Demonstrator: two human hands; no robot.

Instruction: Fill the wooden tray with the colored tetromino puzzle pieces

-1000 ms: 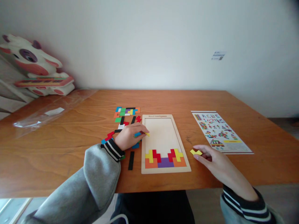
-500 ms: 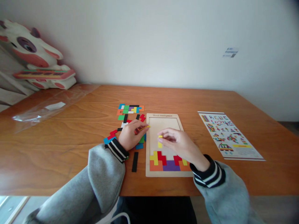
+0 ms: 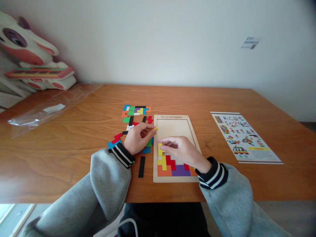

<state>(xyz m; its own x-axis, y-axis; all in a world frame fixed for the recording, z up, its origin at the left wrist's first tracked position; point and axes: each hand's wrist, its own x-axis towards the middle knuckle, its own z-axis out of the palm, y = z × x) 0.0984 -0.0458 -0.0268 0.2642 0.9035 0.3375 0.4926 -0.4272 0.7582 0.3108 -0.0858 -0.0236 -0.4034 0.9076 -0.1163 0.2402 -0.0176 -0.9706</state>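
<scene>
A light wooden puzzle board (image 3: pixel 175 179) lies in front of me, its lower part filled with orange, purple, red and yellow pieces. My right hand (image 3: pixel 184 149) pinches a yellow puzzle piece (image 3: pixel 160 149) over the left side of the board, just above a fitted yellow piece (image 3: pixel 164 162). Beside the board's left edge, my left hand (image 3: pixel 138 136) is closed on another yellow puzzle piece (image 3: pixel 153 130), which shows as a thin edge between thumb and fingers. My right hand covers some of the fitted pieces.
Loose coloured pieces (image 3: pixel 132 113) lie left of the board, with a black strip (image 3: pixel 141 167) nearer me. A printed pattern sheet (image 3: pixel 247 138) is on the right. A clear plastic bag (image 3: pixel 54 108) and a cow-shaped toy keyboard (image 3: pixel 39 72) are at the far left.
My right hand has moved left with its yellow puzzle piece, toward the board's left edge. The left hand keeps its piece in nearly the same place. The view has shifted slightly.
</scene>
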